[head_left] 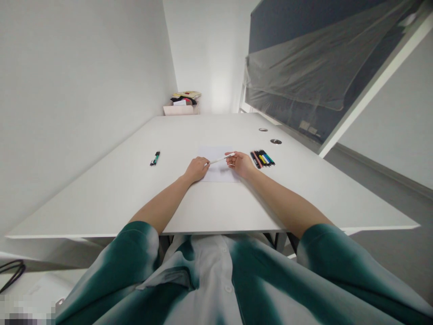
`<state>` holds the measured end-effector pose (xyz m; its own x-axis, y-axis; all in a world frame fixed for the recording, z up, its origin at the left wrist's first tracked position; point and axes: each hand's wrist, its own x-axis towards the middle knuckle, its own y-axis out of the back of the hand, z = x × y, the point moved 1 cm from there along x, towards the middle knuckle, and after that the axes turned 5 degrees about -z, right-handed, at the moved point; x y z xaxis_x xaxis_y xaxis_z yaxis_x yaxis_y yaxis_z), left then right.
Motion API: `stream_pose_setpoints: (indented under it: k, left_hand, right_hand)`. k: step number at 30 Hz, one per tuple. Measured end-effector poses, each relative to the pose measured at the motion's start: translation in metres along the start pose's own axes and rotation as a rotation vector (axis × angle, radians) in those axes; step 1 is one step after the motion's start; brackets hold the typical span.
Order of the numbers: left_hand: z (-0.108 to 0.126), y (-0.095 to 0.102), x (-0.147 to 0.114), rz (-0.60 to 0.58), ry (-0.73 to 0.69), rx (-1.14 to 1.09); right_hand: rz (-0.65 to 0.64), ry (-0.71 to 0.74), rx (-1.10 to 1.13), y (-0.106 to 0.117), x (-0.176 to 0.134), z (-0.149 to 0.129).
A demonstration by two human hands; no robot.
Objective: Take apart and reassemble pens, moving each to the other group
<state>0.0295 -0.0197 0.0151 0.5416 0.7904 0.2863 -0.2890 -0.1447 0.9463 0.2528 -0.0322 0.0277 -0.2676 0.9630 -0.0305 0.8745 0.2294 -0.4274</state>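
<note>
A slim white pen [218, 160] is held slanting over a sheet of white paper [216, 177], its right end higher than its left. My left hand [196, 169] rests at the paper's left side, fingers closed on the pen's left end. At the other end, my right hand [241, 164] curls its fingers around the pen, palm partly turned up. Just right of that hand lies a row of several coloured markers [263, 159]. A green and black pair of pens [155, 159] lies apart on the left.
The white table [135, 198] runs back to a pale box [179, 110] piled with papers and cloth. Two round cable grommets [276, 141] sit near the right edge. A wall is on the left, a dark plastic-draped panel [297, 67] on the right.
</note>
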Motion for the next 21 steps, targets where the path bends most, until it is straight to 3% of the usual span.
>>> stream_pose_setpoints:
  k: [9, 21]
  left_hand:
    - [0.0041, 0.0005, 0.0005, 0.057, -0.048, -0.036]
    - [-0.0002, 0.0041, 0.0015, 0.061, -0.024, -0.008]
  right_hand:
    - [0.059, -0.009, 0.052, 0.0014, -0.0005, 0.0028]
    - [0.023, 0.071, -0.115, 0.0092, 0.0057, 0.0000]
